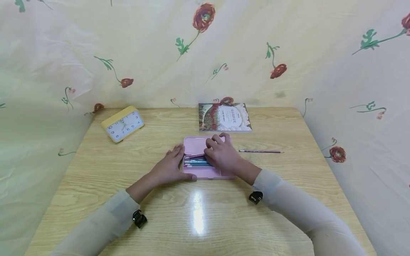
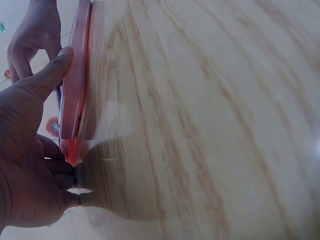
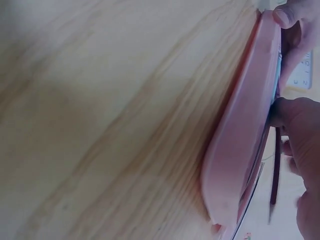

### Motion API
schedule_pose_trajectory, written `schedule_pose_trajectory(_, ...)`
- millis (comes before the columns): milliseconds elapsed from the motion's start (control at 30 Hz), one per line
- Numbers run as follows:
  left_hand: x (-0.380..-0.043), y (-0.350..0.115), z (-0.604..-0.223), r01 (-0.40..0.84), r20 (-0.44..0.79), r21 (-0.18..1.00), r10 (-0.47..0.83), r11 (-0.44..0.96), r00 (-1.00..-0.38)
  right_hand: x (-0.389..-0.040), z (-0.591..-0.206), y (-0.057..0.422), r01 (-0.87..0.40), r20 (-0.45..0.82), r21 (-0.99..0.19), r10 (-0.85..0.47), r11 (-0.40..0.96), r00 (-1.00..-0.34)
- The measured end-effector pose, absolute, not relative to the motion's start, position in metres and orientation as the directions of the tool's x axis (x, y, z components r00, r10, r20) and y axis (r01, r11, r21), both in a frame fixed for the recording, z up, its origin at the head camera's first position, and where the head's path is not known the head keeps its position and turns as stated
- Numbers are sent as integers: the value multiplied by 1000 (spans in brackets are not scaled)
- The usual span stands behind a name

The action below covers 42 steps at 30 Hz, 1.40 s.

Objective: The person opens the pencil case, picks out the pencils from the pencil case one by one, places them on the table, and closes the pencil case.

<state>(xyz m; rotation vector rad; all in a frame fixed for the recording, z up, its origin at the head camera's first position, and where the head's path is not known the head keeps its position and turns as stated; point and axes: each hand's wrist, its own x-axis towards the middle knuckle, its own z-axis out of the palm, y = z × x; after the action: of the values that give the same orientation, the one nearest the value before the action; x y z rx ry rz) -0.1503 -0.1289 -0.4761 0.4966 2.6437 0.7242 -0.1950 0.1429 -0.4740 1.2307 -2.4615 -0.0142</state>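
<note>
A pink pencil case [image 1: 201, 173] lies with its lid raised on the table, several blue-green pencils [image 1: 193, 164] in its tray. My left hand [image 1: 168, 168] holds the case's left end, the thumb on its front edge and the fingers at the side. Over the case, my right hand [image 1: 222, 153] pinches a dark red pencil [image 3: 276, 165], its tip pointing right in the head view. The eraser end of that pencil shows left of the fingers, above the others. Part of the tray is hidden under the right hand.
Another dark red pencil [image 1: 262, 151] lies on the table right of the case. Behind the case is a picture book [image 1: 225, 117]. A yellow alarm clock [image 1: 123, 124] stands at the back left. Flowered cloth [image 1: 153, 53] encloses the table's back and sides.
</note>
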Motion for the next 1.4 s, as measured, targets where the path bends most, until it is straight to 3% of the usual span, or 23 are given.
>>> schedule_pose_trajectory(233, -152, -128, -479, 233, -244, 541, 416, 808, -876, -194, -473, 158, -760, 454, 194, -743, 621, -492)
schedule_pose_trajectory(700, -148, -126, -475, 225, -258, 541, 414, 811, -873, -193, -465, 226, -752, 550, 211, -712, 624, -437)
schedule_pose_trajectory(1100, -147, -127, -475, 214, -258, 555, 411, 804, -874, -175, -468, 307, -691, 422, 175, -688, 701, -591)
schedule_pose_trajectory(1400, -148, -127, -474, 226, -262, 534, 414, 815, -872, -169, -478, 338, -659, 405, 188, -668, 729, -624)
